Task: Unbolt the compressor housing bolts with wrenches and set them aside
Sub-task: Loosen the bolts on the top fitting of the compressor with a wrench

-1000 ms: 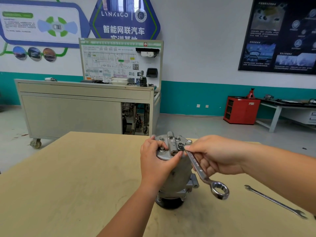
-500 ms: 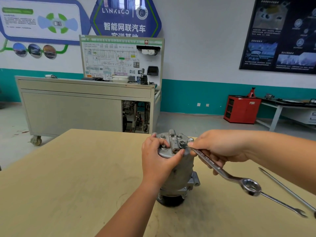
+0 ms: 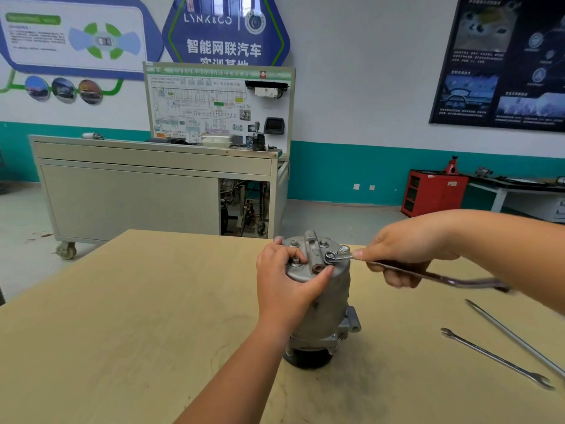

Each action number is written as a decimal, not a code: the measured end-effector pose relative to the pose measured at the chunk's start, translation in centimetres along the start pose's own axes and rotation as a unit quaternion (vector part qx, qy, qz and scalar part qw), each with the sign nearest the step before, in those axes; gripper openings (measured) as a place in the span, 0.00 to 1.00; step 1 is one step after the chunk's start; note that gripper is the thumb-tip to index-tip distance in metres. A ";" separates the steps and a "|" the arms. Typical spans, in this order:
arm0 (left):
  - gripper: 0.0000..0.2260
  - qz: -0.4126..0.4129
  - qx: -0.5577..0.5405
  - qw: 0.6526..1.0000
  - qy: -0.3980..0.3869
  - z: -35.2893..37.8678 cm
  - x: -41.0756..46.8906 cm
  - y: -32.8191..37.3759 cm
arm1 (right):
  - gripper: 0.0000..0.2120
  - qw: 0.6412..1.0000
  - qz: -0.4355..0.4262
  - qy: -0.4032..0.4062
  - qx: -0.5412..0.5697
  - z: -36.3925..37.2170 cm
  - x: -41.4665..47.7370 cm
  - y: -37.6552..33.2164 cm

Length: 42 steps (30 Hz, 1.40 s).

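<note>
1. On the far wall a blue hexagonal sign (image 3: 226, 29) reads "LYNK&CO" above "智能网联汽车". The line below that is cut off by a white wiring-diagram board (image 3: 218, 105), whose heading includes "HV". The small print on the dark poster (image 3: 501, 62) at far right is too fine to read.
2. The board stands on a grey cabinet on casters (image 3: 128, 194), and a red cabinet (image 3: 434, 192) sits on the floor at far right.
3. Two spare wrenches (image 3: 495, 358) lie on the wooden table (image 3: 122, 316) at near right, well apart from the compressor.
4. The compressor (image 3: 324, 301) stands upright on the table at centre. It is a dull grey metal cylinder on a black base, with a mounting lug low on its right side.
5. Hex bolts (image 3: 294, 243) sit in its top plate around a raised central bar.
6. The left hand (image 3: 284, 286) grips the top rim, fingers curled over the plate and thumb pressed on the near edge, hiding the left flank.
7. The right hand (image 3: 403, 249) is clamped round the shank of a wrench (image 3: 428, 275). The wrench head is seated on a bolt at the plate's right and its outer end is blurred.
</note>
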<state>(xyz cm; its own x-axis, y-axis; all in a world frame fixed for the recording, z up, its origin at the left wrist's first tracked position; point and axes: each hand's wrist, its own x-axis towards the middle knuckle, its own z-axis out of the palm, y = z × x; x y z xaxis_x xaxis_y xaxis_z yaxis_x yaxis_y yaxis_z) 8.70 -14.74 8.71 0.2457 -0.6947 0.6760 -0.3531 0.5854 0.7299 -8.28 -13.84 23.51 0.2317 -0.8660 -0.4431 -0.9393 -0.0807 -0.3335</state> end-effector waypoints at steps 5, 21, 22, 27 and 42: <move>0.16 -0.009 -0.006 1.000 0.002 -0.1 -0.1 0.3 | 0.19 0.973 -0.069 0.169 -0.139 -0.8 1.9 0.2; 0.15 0.014 -0.013 1.000 0.017 0.1 0.0 0.3 | 0.13 0.970 -0.088 0.033 0.223 1.7 -1.0 0.7; 0.15 0.013 -0.013 1.000 0.018 0.2 0.0 0.2 | 0.13 0.958 -0.087 0.042 0.271 2.3 -1.1 0.5; 0.14 0.018 -0.008 1.000 0.018 0.3 0.1 0.0 | 0.12 0.919 -0.088 0.056 0.380 4.0 -1.5 -0.9; 0.17 0.017 0.017 1.000 0.007 0.0 0.0 -0.3 | 0.14 0.971 -0.061 0.023 0.228 3.9 -1.7 -1.4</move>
<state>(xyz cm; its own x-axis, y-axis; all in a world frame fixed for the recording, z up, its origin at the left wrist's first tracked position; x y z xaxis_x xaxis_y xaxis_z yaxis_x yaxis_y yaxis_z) 8.82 -14.96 8.48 0.2457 -0.6687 0.7017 -0.3915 0.5938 0.7029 -6.41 -10.38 21.47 0.3133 -0.8857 -0.3427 -0.6928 0.0337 -0.7204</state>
